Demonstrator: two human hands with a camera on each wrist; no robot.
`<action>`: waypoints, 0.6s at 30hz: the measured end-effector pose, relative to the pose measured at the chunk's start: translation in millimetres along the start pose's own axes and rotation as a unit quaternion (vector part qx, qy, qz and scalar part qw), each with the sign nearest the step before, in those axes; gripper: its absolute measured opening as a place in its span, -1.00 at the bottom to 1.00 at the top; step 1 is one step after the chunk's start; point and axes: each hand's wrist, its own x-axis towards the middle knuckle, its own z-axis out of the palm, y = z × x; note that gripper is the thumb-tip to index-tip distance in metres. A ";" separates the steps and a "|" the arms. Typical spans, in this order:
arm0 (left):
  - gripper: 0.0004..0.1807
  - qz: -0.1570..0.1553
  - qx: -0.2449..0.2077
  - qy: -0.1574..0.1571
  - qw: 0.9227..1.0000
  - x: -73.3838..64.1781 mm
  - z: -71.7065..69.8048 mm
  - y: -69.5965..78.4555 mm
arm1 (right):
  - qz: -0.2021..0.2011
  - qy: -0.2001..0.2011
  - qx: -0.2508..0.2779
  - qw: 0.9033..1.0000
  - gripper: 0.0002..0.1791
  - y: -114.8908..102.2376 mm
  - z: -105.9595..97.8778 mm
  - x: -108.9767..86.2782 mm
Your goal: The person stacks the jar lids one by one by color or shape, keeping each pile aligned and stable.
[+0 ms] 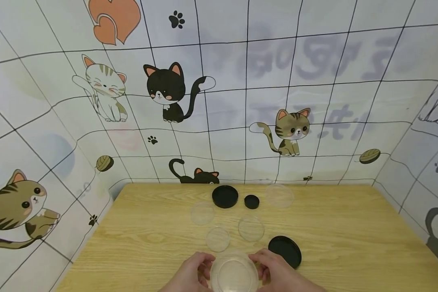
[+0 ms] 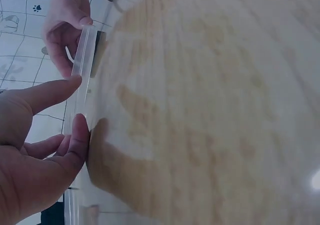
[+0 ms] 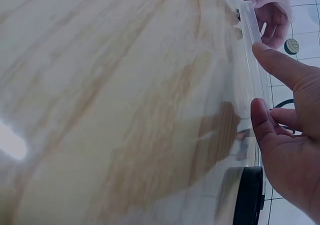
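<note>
At the near edge of the table, a clear round plastic lid (image 1: 235, 275) with a raised inner ring is held between both hands. My left hand (image 1: 195, 272) grips its left side; in the left wrist view the thumb and a fingertip of that hand (image 2: 40, 155) touch the rim. On the opposite side my right hand (image 1: 277, 273) grips it, thumb and fingers at the rim in the right wrist view (image 3: 295, 120). Seen edge-on there, the lid (image 3: 252, 30) is shallow. A large black round lid (image 1: 284, 252) lies just beyond the right hand.
Several clear round pieces lie farther back, among them one (image 1: 217, 239) just beyond the held lid and another (image 1: 251, 228) to its right. A large black lid (image 1: 225, 196) and a small one (image 1: 252, 201) sit near the wooden table's (image 1: 336, 227) back edge.
</note>
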 end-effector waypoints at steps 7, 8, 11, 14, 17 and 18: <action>-0.23 0.018 0.014 -0.008 1.000 -0.9 -4.0 -5.2 | -0.004 -0.009 0.000 1.000 -0.19 3.8 4.6 2.0; -0.23 0.016 0.011 -0.008 1.000 -1.0 -4.4 -5.4 | -0.008 -0.009 -0.003 1.000 -0.19 4.5 5.0 2.2; -0.23 0.011 0.001 -0.005 1.000 -1.2 -4.9 -6.8 | -0.008 -0.005 -0.001 1.000 -0.19 5.7 6.2 2.5; -0.22 0.012 0.000 -0.003 1.000 -0.9 -5.6 -8.9 | -0.003 0.002 0.000 1.000 -0.19 5.1 7.0 2.2; -0.21 0.016 -0.003 -0.004 1.000 -0.5 -5.9 -10.7 | 0.004 0.003 0.006 1.000 -0.20 3.6 7.9 2.1; -0.20 0.018 -0.004 -0.004 1.000 -0.4 -5.7 -11.1 | 0.008 0.004 0.007 1.000 -0.20 3.3 8.3 2.0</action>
